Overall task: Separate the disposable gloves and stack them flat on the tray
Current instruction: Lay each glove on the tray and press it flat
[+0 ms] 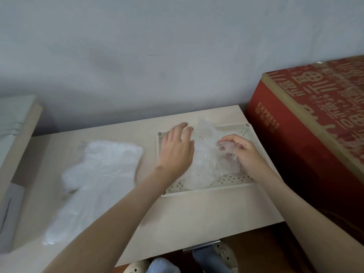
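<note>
Pale tabletop [197, 213] beneath a grey wall is being worked on. A clear glove [204, 154] is being flattened on the tray [206, 189]: pressed by the left hand [177, 152], fingers spread, at the tray's nine o'clock, and pinched by the right hand [242, 150] toward three. Unsorted gloves [102, 170] are lying further toward nine o'clock. Wrinkling is being risked if the pinch is tugged unevenly.
</note>
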The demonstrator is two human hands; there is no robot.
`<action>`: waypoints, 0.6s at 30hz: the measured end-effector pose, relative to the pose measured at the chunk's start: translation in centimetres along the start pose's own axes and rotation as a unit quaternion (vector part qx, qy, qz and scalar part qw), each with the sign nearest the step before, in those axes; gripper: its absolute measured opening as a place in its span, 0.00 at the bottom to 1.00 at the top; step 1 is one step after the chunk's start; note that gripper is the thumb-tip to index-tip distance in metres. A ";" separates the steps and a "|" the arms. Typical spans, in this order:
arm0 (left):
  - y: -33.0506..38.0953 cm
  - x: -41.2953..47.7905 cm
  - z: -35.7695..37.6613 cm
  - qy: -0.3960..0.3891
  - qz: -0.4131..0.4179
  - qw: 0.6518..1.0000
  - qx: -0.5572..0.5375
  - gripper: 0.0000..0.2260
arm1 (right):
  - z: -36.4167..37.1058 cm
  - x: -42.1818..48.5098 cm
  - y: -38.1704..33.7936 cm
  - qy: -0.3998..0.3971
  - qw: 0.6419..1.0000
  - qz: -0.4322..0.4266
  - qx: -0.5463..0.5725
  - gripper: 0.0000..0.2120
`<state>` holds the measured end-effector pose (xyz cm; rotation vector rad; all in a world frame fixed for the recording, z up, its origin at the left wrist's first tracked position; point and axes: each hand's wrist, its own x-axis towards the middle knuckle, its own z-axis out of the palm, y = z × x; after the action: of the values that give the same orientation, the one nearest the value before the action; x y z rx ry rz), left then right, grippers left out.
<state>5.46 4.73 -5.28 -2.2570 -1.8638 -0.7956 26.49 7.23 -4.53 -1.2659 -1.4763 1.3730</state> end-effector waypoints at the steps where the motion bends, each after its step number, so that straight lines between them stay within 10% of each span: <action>1: 0.3 -0.2 0.4 -0.027 0.034 0.999 -0.006 0.17 | 0.2 0.1 0.1 0.010 1.000 0.013 0.000 0.05; 7: 0.4 -1.0 3.0 -0.293 0.040 0.954 0.051 0.37 | 0.4 1.2 1.3 0.069 0.995 0.064 -0.039 0.06; 18: 1.0 -1.0 3.7 -0.326 0.002 0.945 0.034 0.31 | -0.5 1.8 1.5 0.195 0.947 0.074 -0.245 0.14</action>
<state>7.45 5.09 -8.70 -2.6852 -2.0649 0.0540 26.75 9.00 -6.08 -1.8697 -1.5044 0.7859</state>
